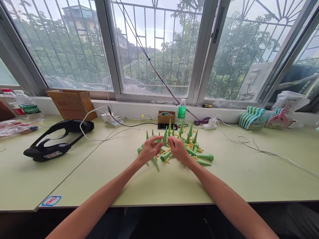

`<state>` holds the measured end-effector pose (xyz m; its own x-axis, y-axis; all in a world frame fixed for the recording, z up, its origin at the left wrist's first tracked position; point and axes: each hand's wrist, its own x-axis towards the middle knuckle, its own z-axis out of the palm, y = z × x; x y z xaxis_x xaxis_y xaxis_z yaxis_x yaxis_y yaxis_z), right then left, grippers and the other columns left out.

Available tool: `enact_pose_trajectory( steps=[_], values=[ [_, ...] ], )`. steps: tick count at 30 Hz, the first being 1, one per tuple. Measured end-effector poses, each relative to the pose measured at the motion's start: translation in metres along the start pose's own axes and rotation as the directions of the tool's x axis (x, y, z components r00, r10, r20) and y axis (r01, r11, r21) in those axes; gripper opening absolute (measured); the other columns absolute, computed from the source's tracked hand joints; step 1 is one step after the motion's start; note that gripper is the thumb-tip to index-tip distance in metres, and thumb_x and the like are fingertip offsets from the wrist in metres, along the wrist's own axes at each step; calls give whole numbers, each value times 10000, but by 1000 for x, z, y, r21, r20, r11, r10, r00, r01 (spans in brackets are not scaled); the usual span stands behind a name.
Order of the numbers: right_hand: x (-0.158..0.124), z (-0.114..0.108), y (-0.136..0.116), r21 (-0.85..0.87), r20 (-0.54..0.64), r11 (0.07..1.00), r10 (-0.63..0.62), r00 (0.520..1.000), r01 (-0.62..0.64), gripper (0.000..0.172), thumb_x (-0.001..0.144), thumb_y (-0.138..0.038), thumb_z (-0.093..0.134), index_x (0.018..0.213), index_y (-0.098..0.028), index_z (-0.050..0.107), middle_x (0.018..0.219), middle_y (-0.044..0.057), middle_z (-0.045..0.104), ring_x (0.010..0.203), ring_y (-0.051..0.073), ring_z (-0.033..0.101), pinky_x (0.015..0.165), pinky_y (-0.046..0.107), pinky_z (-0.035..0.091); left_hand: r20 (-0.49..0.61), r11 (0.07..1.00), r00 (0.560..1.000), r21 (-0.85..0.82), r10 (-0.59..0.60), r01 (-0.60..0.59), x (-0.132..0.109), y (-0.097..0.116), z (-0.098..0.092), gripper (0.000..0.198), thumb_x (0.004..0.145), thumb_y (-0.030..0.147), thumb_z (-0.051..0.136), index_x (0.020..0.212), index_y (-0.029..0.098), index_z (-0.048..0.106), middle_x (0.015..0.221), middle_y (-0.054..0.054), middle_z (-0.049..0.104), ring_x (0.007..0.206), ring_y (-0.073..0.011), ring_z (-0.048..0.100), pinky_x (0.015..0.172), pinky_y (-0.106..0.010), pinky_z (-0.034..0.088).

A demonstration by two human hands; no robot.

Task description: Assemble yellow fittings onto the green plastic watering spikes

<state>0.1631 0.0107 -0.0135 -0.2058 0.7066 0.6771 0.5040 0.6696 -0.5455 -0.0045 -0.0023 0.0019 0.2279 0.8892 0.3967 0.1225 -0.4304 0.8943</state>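
Green plastic cone-shaped spikes (189, 132) stand upright or lie on the table, with small yellow plastic pieces (191, 146) scattered among them. My left hand (149, 148) is closed, its thumb and fingertips around a green plastic spike (164, 135) that points up. Close on the right, my right hand (177, 149) has its fingers curled in a pinch beside that spike; whatever lies between those fingertips is hidden. One spike (166, 156) rests on its side beneath the hands, its ribbed open end facing me. Another spike (205, 156) lies to the right of my right hand.
Behind the spikes are a small cardboard box (166, 118), a dark phone (163, 126) and a green-labelled bottle (181, 111). A black headset (59, 139) lies left. White cables (259, 149) and small hangers (253, 119) are on the right. Windows rise behind the table (94, 186).
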Motion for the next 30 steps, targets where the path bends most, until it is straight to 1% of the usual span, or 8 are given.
enact_pose_trajectory(
  steps=[5,13,17,22,30],
  values=[
    [-1,1,1,10,1,1000,6,1000,-6,361,969,-407,303,678,-204,370,574,-29,428,501,107,357,520,242,267,-8,1000,1000,-2,14,-14,1,-4,-1,431,751,468,656,1059,167,639,1060,-82,564,492,-48,540,352,-181,440],
    [-1,2,1,55,6,998,7,1000,-7,348,967,-398,314,681,-206,357,571,-36,401,502,104,323,512,235,258,-16,999,1000,-29,21,-21,1,-5,0,391,756,436,662,1046,175,648,1052,-71,540,488,-43,534,353,-185,431],
    [-2,2,1,52,9,999,15,1000,-16,351,967,-403,312,681,-206,353,572,-36,403,503,104,325,514,237,259,-13,1000,1000,-26,14,-14,1,-5,0,385,754,432,665,1041,177,653,1048,-70,536,491,-45,536,350,-185,429],
    [-2,2,1,42,7,999,12,1000,-12,356,966,-409,315,677,-203,351,568,-38,393,503,101,324,518,237,261,-9,1000,1000,-9,9,-9,2,-7,-1,421,755,442,661,1089,186,645,1069,-76,550,484,-47,536,349,-192,445],
    [-2,3,1,42,8,999,5,1000,-6,351,967,-396,321,678,-200,360,571,-35,408,503,96,329,515,230,262,-9,1000,1000,11,16,-16,2,-8,-1,403,773,435,647,1095,193,648,1057,-71,556,498,-51,542,359,-188,454]
  ],
)
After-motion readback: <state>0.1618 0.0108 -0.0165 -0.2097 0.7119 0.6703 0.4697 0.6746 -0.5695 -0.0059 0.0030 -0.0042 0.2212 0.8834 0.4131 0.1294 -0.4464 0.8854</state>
